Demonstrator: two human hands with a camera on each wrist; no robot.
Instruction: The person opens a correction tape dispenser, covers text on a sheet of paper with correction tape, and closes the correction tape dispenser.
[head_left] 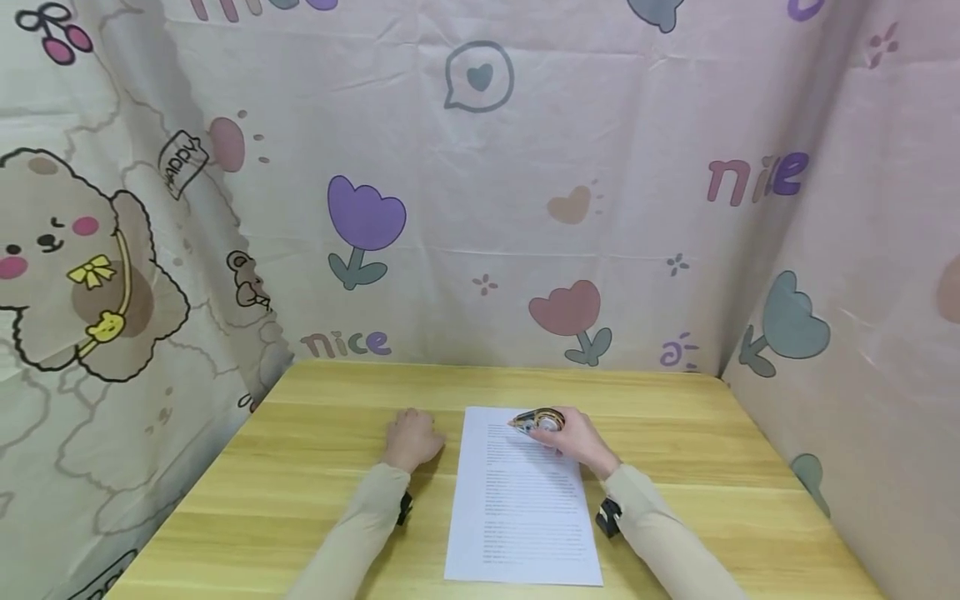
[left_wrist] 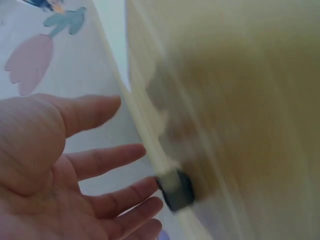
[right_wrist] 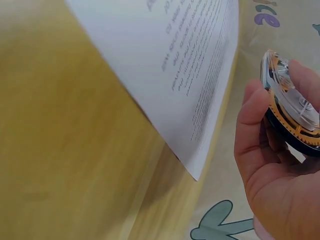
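My right hand (head_left: 576,437) grips a correction tape (head_left: 542,421) with a clear case and orange gear wheel, its tip over the upper part of a printed sheet of paper (head_left: 517,533). In the right wrist view, thumb and fingers hold the correction tape (right_wrist: 292,102) by its sides. Left of the paper, my left hand (head_left: 411,438) is low over the table. Its fingers are loosely extended in the left wrist view, with a small dark, blurred piece (left_wrist: 175,189) at the fingertips; I cannot tell whether they hold it.
The wooden table (head_left: 315,467) reaches back to a patterned cloth (head_left: 465,167), which also hangs at both sides. Each wrist wears a black camera mount, such as the one on the right wrist (head_left: 609,517).
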